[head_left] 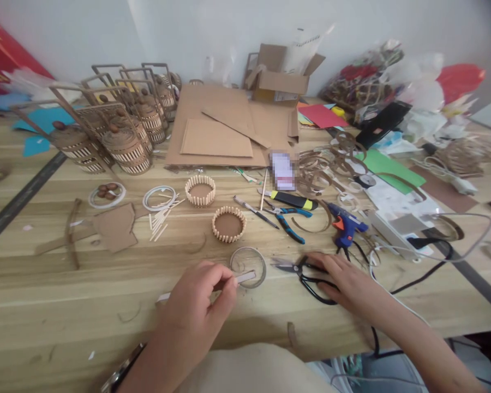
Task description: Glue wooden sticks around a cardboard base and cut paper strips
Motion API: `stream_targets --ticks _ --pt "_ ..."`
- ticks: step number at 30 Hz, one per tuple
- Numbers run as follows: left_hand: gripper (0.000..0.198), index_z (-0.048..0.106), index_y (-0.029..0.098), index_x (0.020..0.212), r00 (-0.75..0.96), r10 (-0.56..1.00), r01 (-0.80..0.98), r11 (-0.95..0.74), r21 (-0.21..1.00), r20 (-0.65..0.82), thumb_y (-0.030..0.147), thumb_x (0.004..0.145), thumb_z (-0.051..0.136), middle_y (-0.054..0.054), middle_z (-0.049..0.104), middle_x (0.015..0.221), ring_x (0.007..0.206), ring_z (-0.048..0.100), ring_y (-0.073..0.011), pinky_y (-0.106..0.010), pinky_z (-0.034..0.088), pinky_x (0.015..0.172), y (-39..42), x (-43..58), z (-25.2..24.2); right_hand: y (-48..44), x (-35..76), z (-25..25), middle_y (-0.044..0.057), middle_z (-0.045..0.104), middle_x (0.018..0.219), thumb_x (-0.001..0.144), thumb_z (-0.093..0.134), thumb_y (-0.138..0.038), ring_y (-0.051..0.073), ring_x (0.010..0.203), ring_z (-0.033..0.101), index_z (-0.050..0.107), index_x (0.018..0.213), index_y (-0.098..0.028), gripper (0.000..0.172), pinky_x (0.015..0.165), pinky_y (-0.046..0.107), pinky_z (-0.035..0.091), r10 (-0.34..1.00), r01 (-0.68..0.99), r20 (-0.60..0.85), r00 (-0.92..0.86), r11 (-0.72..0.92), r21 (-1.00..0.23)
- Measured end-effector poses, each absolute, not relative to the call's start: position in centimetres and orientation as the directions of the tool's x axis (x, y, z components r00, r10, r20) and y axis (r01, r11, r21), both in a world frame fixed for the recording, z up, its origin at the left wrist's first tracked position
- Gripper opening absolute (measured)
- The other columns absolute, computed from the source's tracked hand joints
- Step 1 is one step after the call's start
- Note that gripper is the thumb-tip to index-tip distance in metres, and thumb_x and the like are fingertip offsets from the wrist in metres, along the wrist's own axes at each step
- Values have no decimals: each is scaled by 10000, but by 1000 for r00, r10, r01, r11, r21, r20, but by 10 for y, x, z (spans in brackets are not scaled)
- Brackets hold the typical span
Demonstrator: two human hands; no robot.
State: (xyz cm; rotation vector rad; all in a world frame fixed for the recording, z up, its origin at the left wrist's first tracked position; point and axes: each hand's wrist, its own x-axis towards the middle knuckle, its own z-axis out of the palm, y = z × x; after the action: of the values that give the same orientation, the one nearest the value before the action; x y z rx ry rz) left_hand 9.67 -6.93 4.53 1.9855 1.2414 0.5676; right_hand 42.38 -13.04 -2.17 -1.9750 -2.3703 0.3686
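Note:
My left hand (207,300) pinches a narrow, pale strip (246,277) between thumb and fingers. The strip's free end lies over a thin ring (263,273) on the table; another pale end (162,297) shows left of the hand. My right hand (337,278) has its fingers around the black handles of the scissors (298,267), whose slightly parted blades point left toward the ring. Beyond the ring stand two small round trays edged with short wooden sticks, a nearer one (229,225) and a farther one (200,192).
A blue glue gun (347,224), pliers (290,221), a utility knife (293,200) and tweezers (256,211) lie past the scissors. Loose sticks (160,221) and cardboard pieces (114,226) are at left. Lidded stick baskets (126,144) stand behind. A black cable (417,275) runs at right.

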Motion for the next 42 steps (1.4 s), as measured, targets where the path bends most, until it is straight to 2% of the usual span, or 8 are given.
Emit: stream_targets --ticks 4,8,11,14,17,21,38,42 --pt "230 592 230 753 435 900 584 -269 766 -15 271 929 450 3 670 742 702 616 -165 -274 476 659 -72 94 46 -132 420 -14 122 676 1161 836 471 -187 251 992 680 531 1244 -212 413 865 399 543 960 914 -215 -182 85 -397" --pt "243 594 234 767 412 911 587 -261 767 -5 292 943 437 5 668 734 676 607 -162 -275 480 659 -75 94 46 -142 399 -3 96 672 1032 883 515 -297 223 903 666 431 1292 -231 423 785 343 543 980 729 -168 -109 -36 -683" --pt "245 596 235 774 404 915 586 -253 770 -7 302 947 436 8 665 730 662 600 -158 -275 482 661 -76 95 47 -144 368 9 14 581 810 867 580 -483 175 671 582 430 1290 -241 510 628 285 500 974 500 -146 -172 -42 -865" --pt "246 592 232 765 403 915 585 -254 771 -4 294 945 435 10 662 731 657 599 -154 -268 474 652 -76 97 48 -142 337 15 22 535 844 774 593 -705 185 723 520 520 1177 -232 626 668 303 455 949 354 -129 -289 -19 -935" --pt "254 579 228 735 405 914 581 -265 770 9 285 937 437 10 653 713 652 599 -153 -260 458 621 -76 99 50 -140 315 13 6 494 811 818 427 -787 163 683 449 527 1105 -228 636 630 287 391 947 267 -114 -302 -31 -963" --pt "257 561 226 694 391 920 571 -272 774 34 277 917 444 8 639 678 647 601 -159 -258 442 590 -77 101 51 -138 299 9 -14 470 770 766 458 -827 155 678 420 530 1090 -222 690 604 272 336 932 271 -153 -329 -62 -961" --pt "249 556 224 681 380 925 575 -262 775 31 266 897 439 -4 636 675 645 600 -169 -264 428 569 -78 102 50 -136 289 5 -30 412 713 710 331 -916 135 623 354 504 1061 -205 812 559 266 297 936 112 -143 -322 -112 -987" --pt "251 556 223 677 386 922 570 -271 776 38 267 897 444 -5 634 673 642 598 -171 -269 434 576 -78 102 51 -136 288 9 -21 413 740 734 340 -896 136 639 357 505 1048 -204 778 572 269 310 942 152 -130 -309 -86 -985"
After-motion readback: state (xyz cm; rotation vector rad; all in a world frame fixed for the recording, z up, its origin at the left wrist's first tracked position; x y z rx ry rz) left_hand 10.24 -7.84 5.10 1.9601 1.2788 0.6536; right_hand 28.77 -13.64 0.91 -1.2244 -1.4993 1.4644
